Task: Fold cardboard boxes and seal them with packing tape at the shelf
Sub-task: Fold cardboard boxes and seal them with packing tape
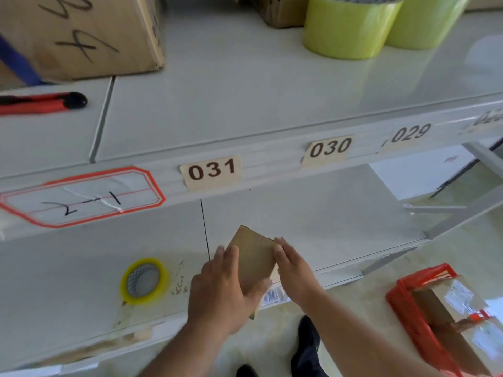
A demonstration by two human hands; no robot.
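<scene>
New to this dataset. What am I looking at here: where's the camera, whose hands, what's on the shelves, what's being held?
There is one picture, from a wide-angle camera worn on a person's head, looking forward and down. There is no robot: the two bare hands belong to the wearer, who stands at a grey metal shelf unit with number labels on its edge.

The left hand grips a small cardboard box, thumb curled under its near end. The right hand lies with fairly straight fingers against the box's right side.

On the lower shelf, left of the hands, lies a roll of packing tape. On the upper shelf are a red and black utility knife, a large cardboard box and two big yellow-green tape rolls. On the floor to the right is a red basket holding cardboard.
</scene>
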